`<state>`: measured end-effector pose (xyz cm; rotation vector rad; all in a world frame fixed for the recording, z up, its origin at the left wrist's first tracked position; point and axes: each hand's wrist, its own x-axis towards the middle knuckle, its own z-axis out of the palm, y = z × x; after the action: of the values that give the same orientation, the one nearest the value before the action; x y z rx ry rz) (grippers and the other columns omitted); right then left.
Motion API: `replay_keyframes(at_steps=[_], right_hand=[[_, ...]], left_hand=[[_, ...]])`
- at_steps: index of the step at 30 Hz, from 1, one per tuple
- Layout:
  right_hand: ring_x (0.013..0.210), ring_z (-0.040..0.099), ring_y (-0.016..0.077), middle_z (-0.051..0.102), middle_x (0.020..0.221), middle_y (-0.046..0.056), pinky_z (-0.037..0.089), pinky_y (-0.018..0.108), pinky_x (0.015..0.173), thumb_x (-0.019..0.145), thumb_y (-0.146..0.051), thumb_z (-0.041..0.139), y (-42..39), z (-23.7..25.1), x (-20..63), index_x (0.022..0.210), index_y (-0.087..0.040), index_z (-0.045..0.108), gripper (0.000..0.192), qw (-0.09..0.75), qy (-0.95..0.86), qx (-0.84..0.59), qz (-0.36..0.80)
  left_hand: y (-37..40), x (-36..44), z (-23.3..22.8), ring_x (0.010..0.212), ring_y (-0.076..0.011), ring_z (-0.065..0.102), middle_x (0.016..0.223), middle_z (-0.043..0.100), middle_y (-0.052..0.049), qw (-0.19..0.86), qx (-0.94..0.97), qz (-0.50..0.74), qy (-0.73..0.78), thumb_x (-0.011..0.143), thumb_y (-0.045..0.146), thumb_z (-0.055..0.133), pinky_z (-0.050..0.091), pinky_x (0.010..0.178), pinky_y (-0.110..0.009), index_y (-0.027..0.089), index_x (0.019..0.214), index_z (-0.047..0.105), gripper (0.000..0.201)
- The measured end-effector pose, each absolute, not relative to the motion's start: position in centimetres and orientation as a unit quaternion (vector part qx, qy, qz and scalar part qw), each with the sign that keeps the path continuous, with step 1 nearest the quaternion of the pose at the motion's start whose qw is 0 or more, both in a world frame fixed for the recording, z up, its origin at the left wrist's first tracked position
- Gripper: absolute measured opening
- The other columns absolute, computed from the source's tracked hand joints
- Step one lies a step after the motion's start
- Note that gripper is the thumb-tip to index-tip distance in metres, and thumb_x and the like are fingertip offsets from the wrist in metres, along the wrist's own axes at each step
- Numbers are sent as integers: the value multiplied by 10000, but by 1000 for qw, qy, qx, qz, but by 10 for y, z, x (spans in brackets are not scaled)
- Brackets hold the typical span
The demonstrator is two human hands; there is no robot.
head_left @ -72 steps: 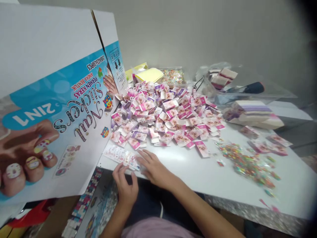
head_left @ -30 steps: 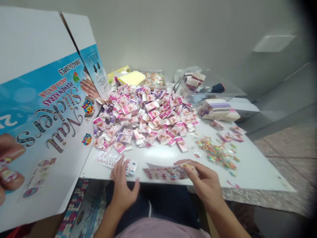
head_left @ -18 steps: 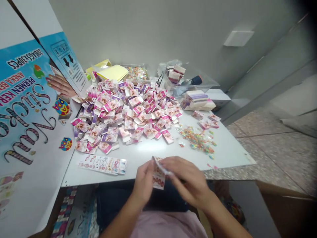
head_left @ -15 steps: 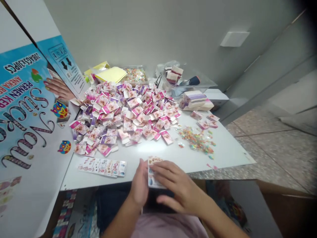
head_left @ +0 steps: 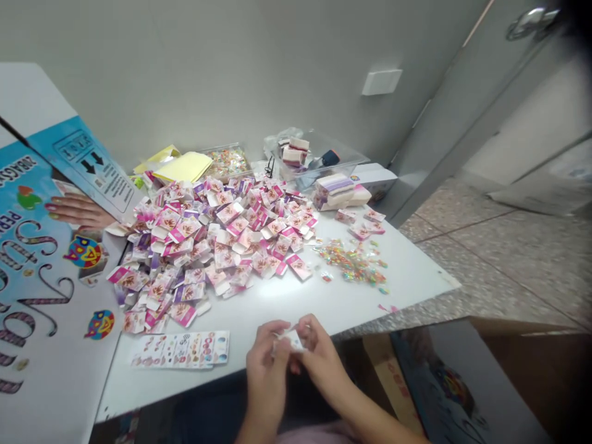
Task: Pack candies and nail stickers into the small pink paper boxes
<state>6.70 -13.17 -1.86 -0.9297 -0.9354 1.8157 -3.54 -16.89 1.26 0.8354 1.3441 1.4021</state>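
Hands (head_left: 267,361) together, curled inward, pinch a white card (head_left: 295,340) beside the table's (head_left: 272,301) edge.

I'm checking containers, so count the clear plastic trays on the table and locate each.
2. One tray is at the back of the table, right of the yellow paper, holding small colourful pieces; the other tray, farther right, holds a dark-blue item. More may be hidden.

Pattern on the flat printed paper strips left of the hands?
White printed paper strips: rows of small motifs, red and blue among them; best in the head view.
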Motion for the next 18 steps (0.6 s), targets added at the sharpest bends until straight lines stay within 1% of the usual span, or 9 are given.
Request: replay_keyframes(at_steps=[2,4,6,8,11,12,14,16,18], right_hand=[[481,556,83,595,759,-48,441,204,481,725,-385,801,-130,-16,71,957,-224,490,420,424,-364,-328,762],[627,615,120,624,864,4,511,263,620,774,-393,759,-132,-13,76,1076,-210,527,423,397,-384,-266,790],[686,612,131,620,880,20,518,283,675,821,-417,713,-135,-10,82,1114,-201,541,403,380,-417,-238,791],[718,607,133,622,898,27,515,278,695,879,-413,647,-137,-8,88,1130,-205,547,341,379,-475,-273,746],[818,619,157,653,959,57,514,294,773,940,-373,557,-136,-5,92,1144,-200,582,268,366,-587,-363,624],[794,623,158,661,926,55,518,290,750,950,-370,536,-135,-4,93,1165,-198,582,279,356,-607,-377,602],[621,608,142,633,715,7,513,258,606,973,-384,485,-129,-7,97,1208,-185,563,318,345,-604,-380,610],[481,570,127,580,594,-27,489,237,496,995,-380,422,-119,-14,104,1192,-174,568,320,372,-581,-377,618],[555,632,139,668,754,42,540,270,554,999,-325,388,-103,-24,118,1068,-177,628,291,432,-603,-392,544]], left_hand=[[-166,-31,7,493,-51,470,1063,594,-92,478,295,590,579,854,508,609,424,456,-221,148,825,646,363],[-162,-28,2,461,-43,433,968,592,-37,443,251,605,613,834,501,637,373,408,-191,192,994,597,351],[-159,-28,-3,468,-66,446,772,555,25,421,247,590,644,815,501,657,368,411,-176,204,1016,570,369],[-156,-30,-8,485,-95,472,630,476,62,417,273,566,657,812,518,650,388,431,-179,196,966,573,365],[-153,-30,-14,563,-133,551,657,526,41,383,322,546,672,825,523,631,458,510,-218,191,984,570,374],[-152,-29,-15,599,-144,576,695,559,22,360,345,540,678,840,509,617,481,553,-236,189,991,573,356],[-149,-28,-16,632,-157,594,717,586,1,320,415,509,683,884,462,572,497,610,-262,186,967,591,289],[-141,-31,-14,606,-154,578,700,585,-2,284,507,458,672,923,401,525,492,610,-269,186,936,607,231],[-127,-40,-11,612,-155,574,739,612,-21,225,600,409,650,944,325,497,500,626,-280,181,941,616,187]])
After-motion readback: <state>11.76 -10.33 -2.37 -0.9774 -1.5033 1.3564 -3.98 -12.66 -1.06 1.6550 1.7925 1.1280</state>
